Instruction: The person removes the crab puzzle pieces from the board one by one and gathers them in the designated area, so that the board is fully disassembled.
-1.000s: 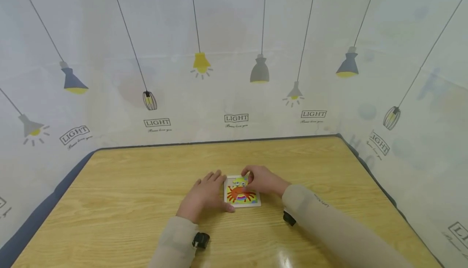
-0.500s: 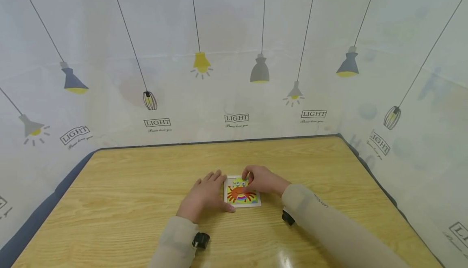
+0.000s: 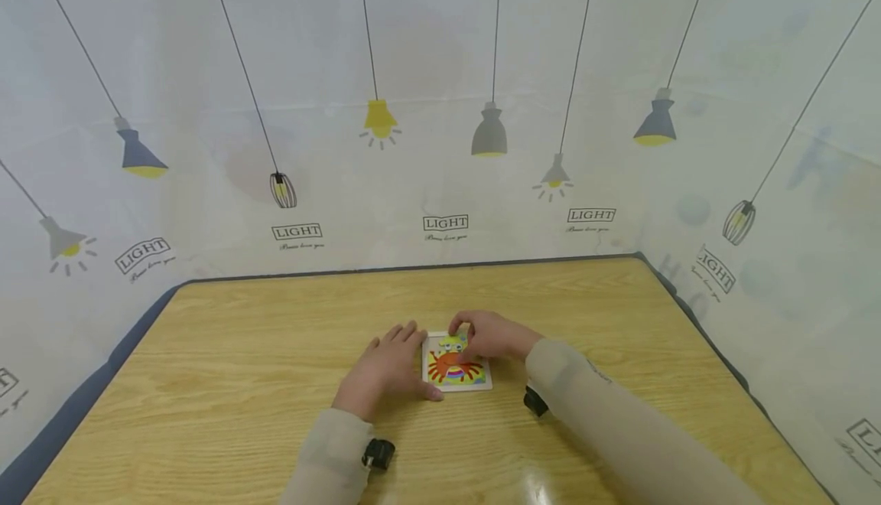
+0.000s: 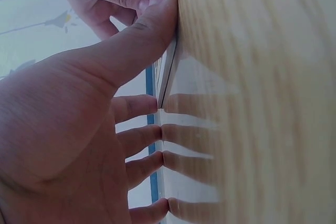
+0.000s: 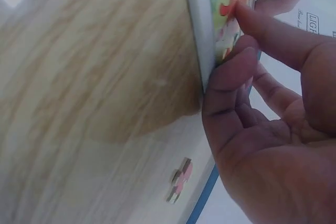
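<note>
We see a surface (image 3: 206,398) that looks like wood, its pale streaked grain under a smooth, glossy finish that catches a bright glare and, in the left wrist view, mirrors like polish. The picture board (image 3: 468,388) has a smooth white rim, painted wood or plastic, we cannot tell which; its crab picture (image 3: 447,373) looks printed. The material of the loose piece (image 5: 180,180) is too blurred for us to name. We take the sleeves (image 3: 330,444) for soft, matt cloth and the wrist devices (image 3: 378,453) for hard black plastic. The backdrop (image 3: 440,30) looks like thin printed cloth, matt and faintly creased; the blue edging (image 3: 120,356) appears matt too.
</note>
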Demonstrator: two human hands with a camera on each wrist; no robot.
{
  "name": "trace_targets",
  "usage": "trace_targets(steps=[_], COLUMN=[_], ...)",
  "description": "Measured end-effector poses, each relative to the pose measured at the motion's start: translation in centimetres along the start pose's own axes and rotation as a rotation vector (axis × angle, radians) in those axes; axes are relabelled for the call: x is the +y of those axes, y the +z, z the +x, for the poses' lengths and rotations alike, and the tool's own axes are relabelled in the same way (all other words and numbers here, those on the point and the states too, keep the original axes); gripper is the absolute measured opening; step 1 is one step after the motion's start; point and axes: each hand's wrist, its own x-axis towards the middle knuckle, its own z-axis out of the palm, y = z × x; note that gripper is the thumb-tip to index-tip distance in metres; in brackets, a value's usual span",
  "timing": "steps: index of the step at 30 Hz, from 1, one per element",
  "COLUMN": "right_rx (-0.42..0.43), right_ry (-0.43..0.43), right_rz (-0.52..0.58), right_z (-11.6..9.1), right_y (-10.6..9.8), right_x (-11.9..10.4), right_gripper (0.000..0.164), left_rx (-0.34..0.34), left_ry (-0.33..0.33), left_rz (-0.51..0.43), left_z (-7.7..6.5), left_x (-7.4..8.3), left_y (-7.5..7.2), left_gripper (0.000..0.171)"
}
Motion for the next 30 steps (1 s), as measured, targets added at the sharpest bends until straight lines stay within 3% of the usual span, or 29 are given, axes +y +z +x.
trace_targets(steps=[14, 18, 24, 30], right_rx=[-0.003, 0.031, 0.102, 0.127], right_ry=[0.020, -0.014, -0.086, -0.114], right_rz=[0.021, 0.051, -0.032, -0.041], right_z=[0.2, 0.1, -0.2, 0.1], right_y=[-0.2, 0.3, 0.9, 1.2], right_x=[-0.3, 0.2, 0.8, 0.8], right_gripper=[0.037, 0.038, 0.036, 0.029], left_rx=[-0.003, -0.006, -0.003, -0.002], left_ry=[-0.002, 0.000, 0.004, 0.004], left_rz=[0.001, -0.008, 0.003, 0.016], left_z=[-0.1, -0.2, -0.3, -0.3], left_x=[0.1, 0.1, 0.1, 0.0], left_y=[-0.2, -0.2, 0.0, 0.0], left_gripper=[0.111, 0.111, 0.111, 0.109])
